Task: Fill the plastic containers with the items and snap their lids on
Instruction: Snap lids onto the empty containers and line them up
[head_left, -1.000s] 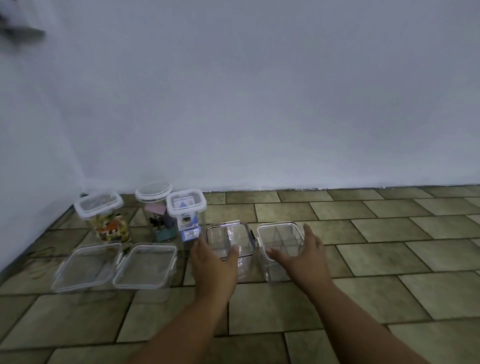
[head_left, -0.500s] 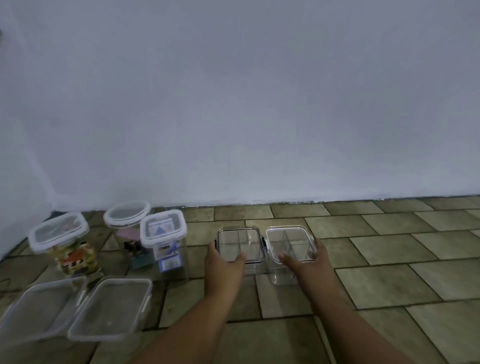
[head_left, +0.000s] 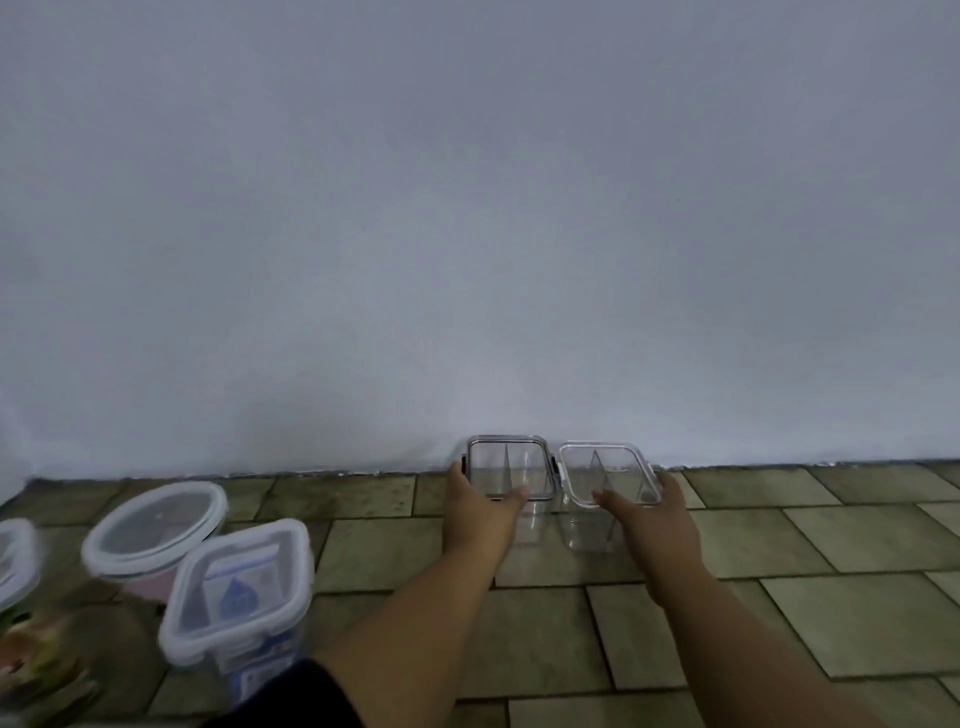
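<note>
Two empty clear square containers stand side by side on the tiled floor, right against the foot of the wall. The dark-rimmed container is on the left and the white-rimmed container on the right, each with its lid on top. My left hand grips the dark-rimmed one, thumb on its near rim and fingers round its left side. My right hand grips the white-rimmed one the same way from its right side. Both arms are stretched forward.
At lower left stand filled, lidded containers: a round one, a square one with a blue-printed packet inside, and part of a third at the edge. The white wall rises directly behind the clear pair.
Both hands have slid the two clear containers forward across the tiles up to the wall. The view moved with them, and the two flat open containers at the left are out of sight.
</note>
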